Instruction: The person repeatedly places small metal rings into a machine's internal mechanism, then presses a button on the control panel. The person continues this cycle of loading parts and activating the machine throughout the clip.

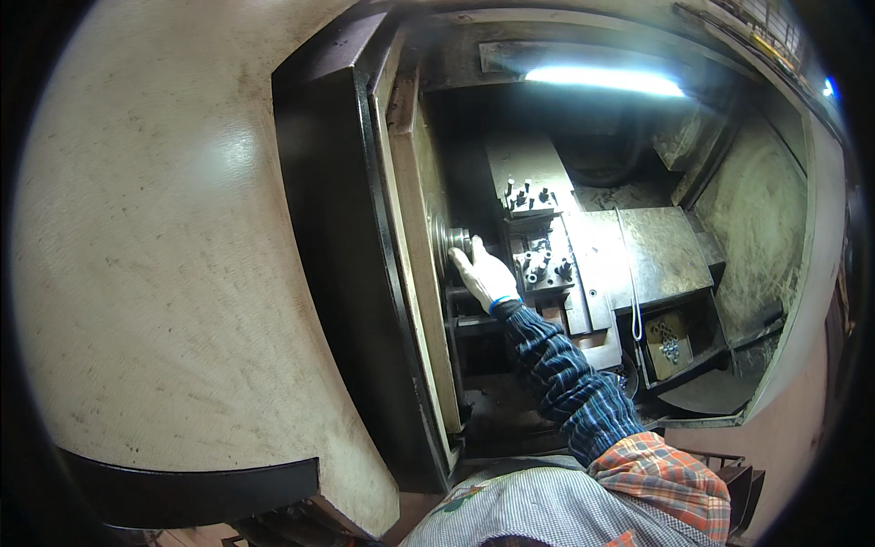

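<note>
– where's the round metal fitting (458,239) from where you're standing?
– left side of the machine's lit bay, standing out from the tan wall (417,246), right at the fingertips of that white-gloved right hand (486,273).
– has the hand got hold of it?
– can't tell. thumb and fingers reach up to it, spread a little apart, but whether they're gripping or only resting there i can't make out from here. the left hand is out of my sight, so i can't say about that one either.
– what's beside the hand?
– just to its right, a metal tool block (549,272) bristling with upright bolts, and a second bolted block (531,202) farther back.
– and past those?
– a flat metal cover (661,251) with a pale, thin loop (632,283) hanging over it and down its front. below that, near the front, an open tray (676,328) with small shiny metal pieces lying in it.
– the arm?
– blue band at the wrist, dark blue checked sleeve cover (570,378) over the forearm, orange plaid sleeve (670,479) above it.
– bright in there.
– there's a long lamp (604,80) glowing along the back. over on the left, a tall black panel (333,191) and a big scuffed cream panel (155,255).
</note>
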A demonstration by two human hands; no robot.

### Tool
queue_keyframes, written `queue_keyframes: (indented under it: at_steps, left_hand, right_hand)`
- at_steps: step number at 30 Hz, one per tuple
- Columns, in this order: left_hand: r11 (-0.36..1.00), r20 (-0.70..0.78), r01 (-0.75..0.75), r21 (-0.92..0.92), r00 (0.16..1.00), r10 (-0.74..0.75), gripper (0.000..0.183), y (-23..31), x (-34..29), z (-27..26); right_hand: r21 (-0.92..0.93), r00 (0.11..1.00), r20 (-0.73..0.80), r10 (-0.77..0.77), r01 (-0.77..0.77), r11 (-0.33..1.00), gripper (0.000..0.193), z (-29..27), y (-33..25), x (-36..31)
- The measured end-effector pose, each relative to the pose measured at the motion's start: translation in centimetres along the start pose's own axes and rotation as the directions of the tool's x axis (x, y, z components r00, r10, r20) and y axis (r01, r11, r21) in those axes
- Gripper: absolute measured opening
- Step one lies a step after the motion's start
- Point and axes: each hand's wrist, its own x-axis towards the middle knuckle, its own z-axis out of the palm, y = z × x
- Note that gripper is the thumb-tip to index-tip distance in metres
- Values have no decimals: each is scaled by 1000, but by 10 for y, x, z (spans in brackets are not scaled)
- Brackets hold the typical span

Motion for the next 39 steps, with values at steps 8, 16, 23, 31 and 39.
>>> queue_keyframes:
  at_steps: [8, 16, 23, 31, 39]
  left_hand:
    - [999, 13, -37, 8, 999, 37, 40, -5, -2, -3]
    - [993, 38, -116, 19, 993, 115, 41, -6, -3, -1]
    - [924, 48, -351, 153, 937, 347, 42, -28, -6, -4]
    - [915, 344, 153, -374, 939, -17, 73, -75, -45, 9]
    - [896, 420, -341, -285, 796, 436, 58, -56, 4, -13]
  right_hand:
    - [-3, 998, -25, -57, 57, 998, 67, 0, 1, 12]
    - [54, 997, -56, -49, 52, 997, 68, 2, 3, 9]
    - [73, 999, -41, 25, -22, 997, 78, -1, -6, 1]
    - [179, 971, 183, 154, -187, 966, 92, -15, -4, -13]
    - [426, 933, 353, -77, -87, 900, 57, -33, 60, -166]
